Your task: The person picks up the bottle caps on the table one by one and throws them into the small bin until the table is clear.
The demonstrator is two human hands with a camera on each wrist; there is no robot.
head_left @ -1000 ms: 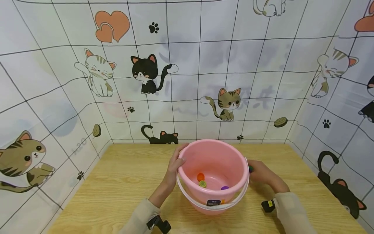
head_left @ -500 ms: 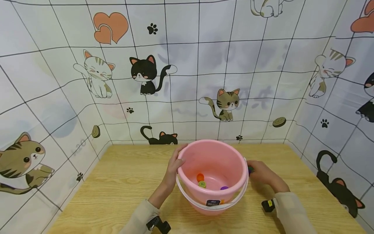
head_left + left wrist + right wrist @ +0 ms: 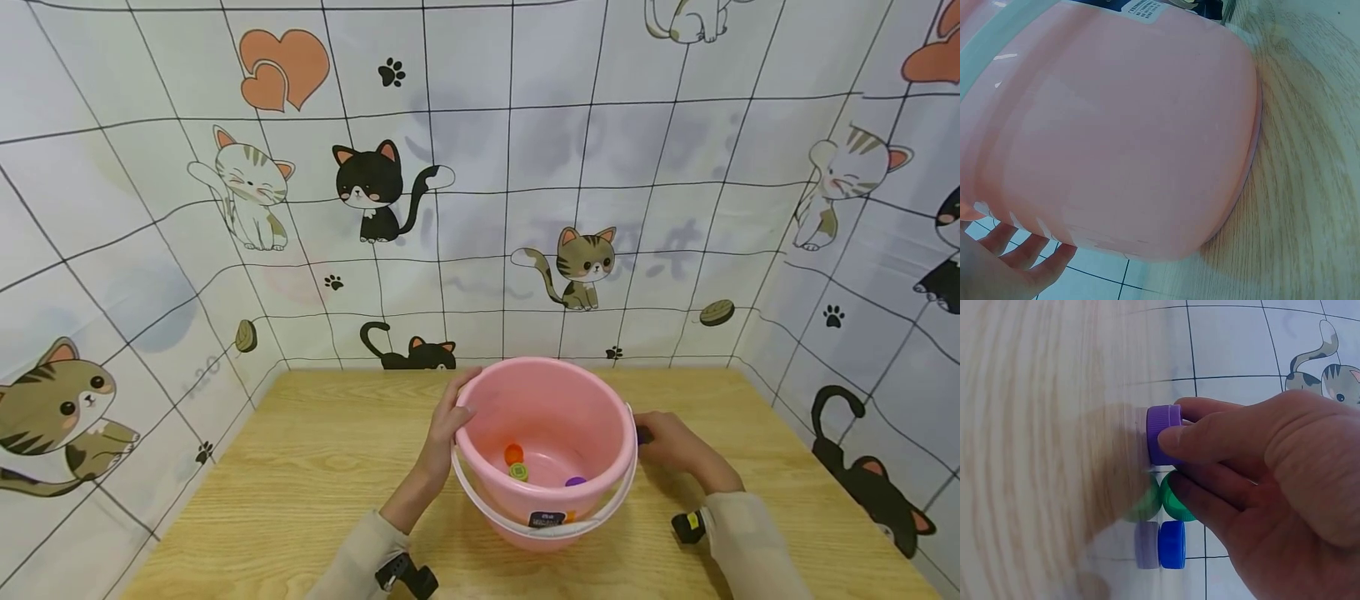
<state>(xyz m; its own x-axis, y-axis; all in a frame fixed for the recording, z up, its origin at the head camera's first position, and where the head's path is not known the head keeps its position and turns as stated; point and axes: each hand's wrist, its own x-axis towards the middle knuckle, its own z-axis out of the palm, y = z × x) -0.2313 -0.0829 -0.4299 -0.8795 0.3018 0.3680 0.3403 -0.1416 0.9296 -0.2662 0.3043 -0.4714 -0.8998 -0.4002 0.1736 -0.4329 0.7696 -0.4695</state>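
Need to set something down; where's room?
Free: table between left forearm and left wall, and right of the right hand. Crowded: right of the bucket, where that hand pinches a purple cap by a green cap and blue cap.

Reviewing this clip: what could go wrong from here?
The purple cap, pinched by the right hand, could slip free if that pinch is too light.

The green cap is partly hidden behind that hand, beside the blue cap; either might get knocked.

The left hand holds the pink bucket at its rim; a tug could tilt it.
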